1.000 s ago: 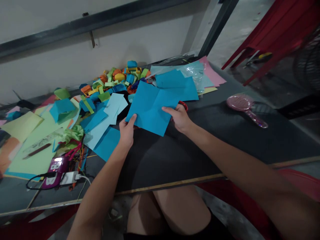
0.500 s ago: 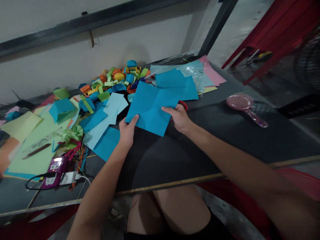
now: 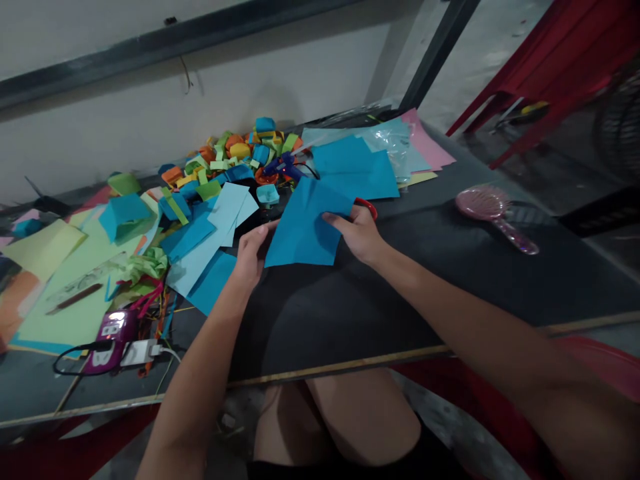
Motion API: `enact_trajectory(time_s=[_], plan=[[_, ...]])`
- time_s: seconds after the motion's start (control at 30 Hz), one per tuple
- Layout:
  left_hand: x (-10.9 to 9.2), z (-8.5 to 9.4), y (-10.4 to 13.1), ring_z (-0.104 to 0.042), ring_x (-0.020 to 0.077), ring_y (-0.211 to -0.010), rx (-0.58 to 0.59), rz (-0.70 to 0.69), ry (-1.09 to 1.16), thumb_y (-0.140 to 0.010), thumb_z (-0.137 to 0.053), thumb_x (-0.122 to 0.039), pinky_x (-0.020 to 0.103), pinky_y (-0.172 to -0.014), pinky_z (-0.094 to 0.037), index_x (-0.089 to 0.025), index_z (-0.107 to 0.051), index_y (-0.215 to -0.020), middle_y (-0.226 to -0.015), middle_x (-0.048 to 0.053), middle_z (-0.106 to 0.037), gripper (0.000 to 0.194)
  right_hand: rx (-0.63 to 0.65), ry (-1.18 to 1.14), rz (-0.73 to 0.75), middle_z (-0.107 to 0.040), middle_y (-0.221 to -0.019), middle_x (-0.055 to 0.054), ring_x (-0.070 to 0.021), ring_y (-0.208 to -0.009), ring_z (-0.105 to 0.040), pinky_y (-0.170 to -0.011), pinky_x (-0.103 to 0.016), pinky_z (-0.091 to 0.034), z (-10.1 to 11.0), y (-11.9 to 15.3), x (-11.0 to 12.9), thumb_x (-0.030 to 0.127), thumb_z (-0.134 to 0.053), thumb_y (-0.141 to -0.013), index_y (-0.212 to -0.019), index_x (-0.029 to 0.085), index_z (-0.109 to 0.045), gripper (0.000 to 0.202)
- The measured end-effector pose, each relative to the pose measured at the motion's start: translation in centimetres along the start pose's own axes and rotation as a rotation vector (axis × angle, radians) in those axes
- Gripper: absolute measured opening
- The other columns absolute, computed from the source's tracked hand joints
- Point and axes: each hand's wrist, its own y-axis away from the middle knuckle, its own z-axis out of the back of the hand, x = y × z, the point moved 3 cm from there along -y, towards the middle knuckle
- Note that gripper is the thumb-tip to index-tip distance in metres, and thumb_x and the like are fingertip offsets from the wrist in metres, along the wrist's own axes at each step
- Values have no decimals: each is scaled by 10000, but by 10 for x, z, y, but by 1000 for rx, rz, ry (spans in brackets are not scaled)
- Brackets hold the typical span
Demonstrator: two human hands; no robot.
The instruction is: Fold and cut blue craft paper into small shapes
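A: grip? both hands clamped on the blue sheet (image 3: pixel 305 230); right hand (image 3: pixel 361 235) pinches its right edge, thumb on top, left hand (image 3: pixel 250 252) at its left edge, fingers curled round it

B: where's the sheet

A: held just above the dark table (image 3: pixel 450 267), tilted, folded partway so its left half is tucked under

B: biggest to smallest around it?

A: table, flat blue sheets (image 3: pixel 357 170) behind, pile of folded paper pieces (image 3: pixel 235 157) at the wall, pink hairbrush (image 3: pixel 493 210) well apart on the right, glue gun (image 3: pixel 285 167) just behind the sheet

B: risk?

A: my guess, uneven pull skews the crease, or a tight pinch tears the edge; glue gun tip is near the paper

B: arm pose

A: both forearms stretched forward, converging, wrists low over the table
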Motion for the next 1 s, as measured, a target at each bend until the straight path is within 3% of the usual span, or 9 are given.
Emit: enact_trajectory(time_s=[0.1,0.2,0.4,0.5,0.57,0.7,0.8,0.87,1.0], plan=[[-1,-5,3,-617,354,-1143,59,10,-87,-663,-736,-589,487,-949,-522,-195,-702,-1070,-1106,104,-722,568,33,123,35,-665,-816,-53,-243,-801,-631,-721,-388,-512,-3,3,4,496,-730,-700,-789,210,-641,312],[3,-3,3,-639,350,-1107,-6,101,-226,-664,-770,-520,509,-942,-521,-201,-680,-1115,-1158,111,-702,560,68,219,38,-602,-659,-26,-221,-707,-612,-637,-354,-504,-4,5,5,558,-712,-727,-696,210,-592,369],[1,15,-5,-699,283,-944,-100,76,-308,-712,-717,-552,410,-794,-578,-206,-711,-983,-1034,105,-739,440,161,247,-25,-451,-501,14,-189,-562,-566,-557,-349,-511,-3,4,-4,679,-533,-829,-636,233,-550,486],[-3,25,-8,-699,272,-933,-145,60,-297,-695,-743,-528,378,-753,-583,-213,-707,-988,-1026,98,-741,431,107,280,200,-673,-872,-60,-264,-933,-652,-796,-429,-558,0,2,8,605,-461,-905,-1018,254,-646,412],[-5,31,-9,-701,270,-923,-179,64,-295,-678,-762,-514,368,-728,-583,-214,-708,-971,-1028,98,-740,422,125,395,450,-622,-1250,-77,-296,-1243,-523,-1013,-488,-462,0,5,24,463,-531,-910,-1251,291,-577,385],[-8,33,-9,-704,275,-905,-139,66,-287,-686,-761,-499,376,-720,-584,-219,-709,-964,-996,96,-742,398,409,699,789,-508,-1438,10,-298,-1413,-332,-1159,-544,-256,-11,21,43,178,-615,-839,-1206,354,-644,408],[-8,34,-9,-701,266,-900,-109,82,-305,-707,-743,-492,378,-750,-580,-227,-707,-987,-1011,90,-736,387,585,723,825,-639,-1288,37,-271,-1354,-435,-1169,-540,-222,-18,30,43,164,-615,-845,-1030,353,-728,288],[-8,33,-9,-694,264,-909,-80,97,-350,-728,-720,-491,372,-749,-576,-226,-705,-990,-1035,93,-730,372,608,652,775,-731,-1097,38,-258,-1203,-588,-1164,-537,-232,-19,30,42,248,-615,-871,-934,348,-749,178],[-10,24,-8,-676,247,-822,68,13,-623,-753,-689,-413,357,-717,-548,-221,-710,-918,-902,68,-731,254,592,508,641,-767,-888,23,-218,-865,-716,-1027,-467,-432,-19,29,40,380,-580,-902,-912,343,-761,185]])
